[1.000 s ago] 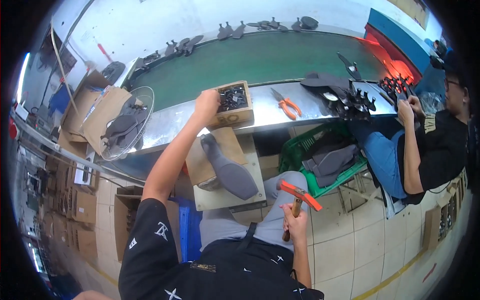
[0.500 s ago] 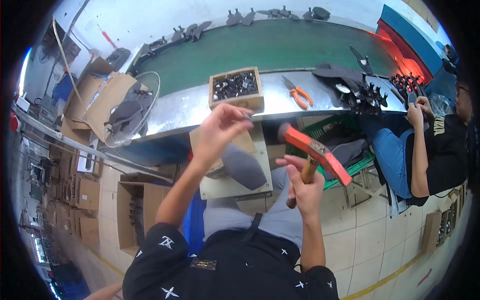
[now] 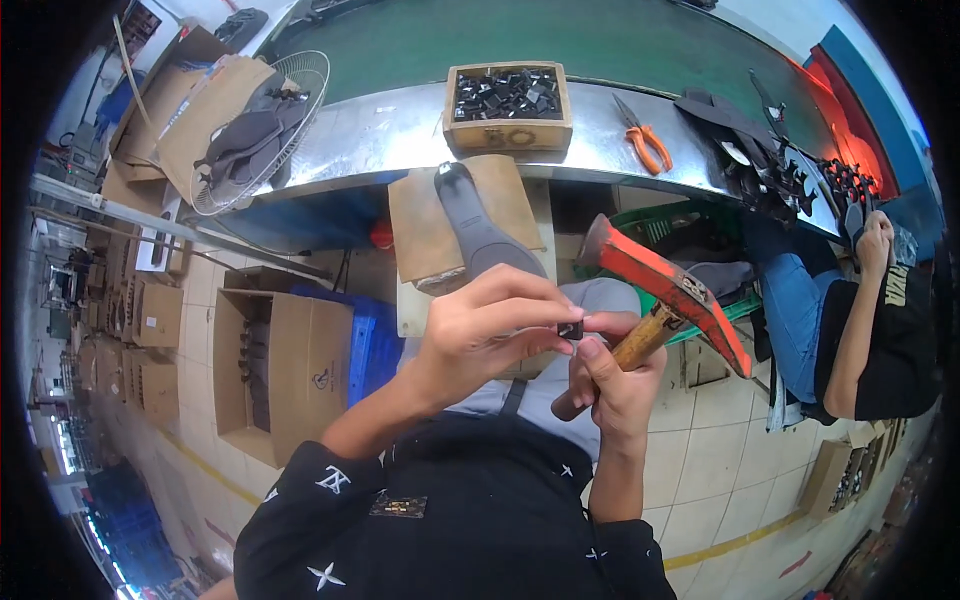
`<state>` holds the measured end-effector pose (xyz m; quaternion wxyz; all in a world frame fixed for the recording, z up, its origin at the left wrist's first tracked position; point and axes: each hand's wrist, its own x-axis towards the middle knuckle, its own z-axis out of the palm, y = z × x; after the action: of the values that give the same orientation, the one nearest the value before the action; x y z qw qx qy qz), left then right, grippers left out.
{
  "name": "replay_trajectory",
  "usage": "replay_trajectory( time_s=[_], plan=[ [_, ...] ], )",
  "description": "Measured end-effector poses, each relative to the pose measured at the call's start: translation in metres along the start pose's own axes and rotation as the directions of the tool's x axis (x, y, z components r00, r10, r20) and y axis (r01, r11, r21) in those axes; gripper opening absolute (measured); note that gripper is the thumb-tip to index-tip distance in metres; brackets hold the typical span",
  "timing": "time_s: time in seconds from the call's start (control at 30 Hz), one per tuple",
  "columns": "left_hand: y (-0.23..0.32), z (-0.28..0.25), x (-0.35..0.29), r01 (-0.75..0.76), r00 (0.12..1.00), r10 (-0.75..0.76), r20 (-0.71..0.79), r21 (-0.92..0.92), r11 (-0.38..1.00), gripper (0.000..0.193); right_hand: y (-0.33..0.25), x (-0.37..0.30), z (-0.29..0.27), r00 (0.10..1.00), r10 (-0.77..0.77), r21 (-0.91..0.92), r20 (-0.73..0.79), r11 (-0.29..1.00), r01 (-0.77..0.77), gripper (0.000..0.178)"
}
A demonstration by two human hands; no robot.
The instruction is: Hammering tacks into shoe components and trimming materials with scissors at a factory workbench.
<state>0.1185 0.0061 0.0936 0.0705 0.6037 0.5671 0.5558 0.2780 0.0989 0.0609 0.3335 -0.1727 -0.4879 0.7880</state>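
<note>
My left hand [image 3: 490,325] pinches a small black square piece [image 3: 570,330] between thumb and fingers; whether it is metal or plastic I cannot tell. My right hand [image 3: 622,385] is wrapped round the wooden handle of a hammer [image 3: 672,283] with an orange head, tilted up to the right. One right fingertip meets the small piece from the side. Beyond my hands, a grey paddle-shaped part [image 3: 480,228] lies on a brown pad [image 3: 415,230] over a pale stand. A shiny tip shows at its narrow far end; my left hand hides part of its wide end.
A wooden box [image 3: 508,135] of small black pieces stands on the metal bench edge [image 3: 385,125]. Orange-handled pliers [image 3: 645,145] lie right of it. A wire fan guard [image 3: 300,130] is at left, a cardboard box [image 3: 280,390] below. Another person [image 3: 880,330] sits at right.
My left hand has come down toward my body and met my right hand, with the small black piece now plainly visible. The view has shifted, showing the grey part's narrow end.
</note>
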Motion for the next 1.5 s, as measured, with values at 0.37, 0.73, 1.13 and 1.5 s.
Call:
replay_trajectory(
  time_s=[0.37, 0.73, 1.13, 1.5],
  plan=[
    [0.003, -0.015, -0.003, 0.102, 0.993, -0.103, 0.059, 0.022, 0.995, 0.048, 0.007, 0.004, 0.002, 0.994, 0.1, 0.031, 0.052, 0.994, -0.102, 0.017],
    [0.002, -0.029, -0.005, 0.153, 0.984, -0.148, 0.096, -0.047, 0.987, 0.044, 0.008, 0.003, 0.012, 0.992, 0.122, 0.178, 0.029, 0.976, -0.125, 0.016],
    [0.023, -0.038, 0.002, 0.053, 0.955, -0.131, 0.265, 0.282, 0.958, 0.046, 0.021, 0.02, -0.005, 0.966, 0.255, -0.36, 0.049, 0.906, -0.221, 0.02],
    [0.072, -0.046, 0.022, -0.147, 0.612, 0.696, 0.375, -0.811, 0.567, 0.032, 0.04, 0.004, -0.024, 0.994, 0.108, -0.074, 0.007, 0.991, -0.108, 0.019]
  ],
)
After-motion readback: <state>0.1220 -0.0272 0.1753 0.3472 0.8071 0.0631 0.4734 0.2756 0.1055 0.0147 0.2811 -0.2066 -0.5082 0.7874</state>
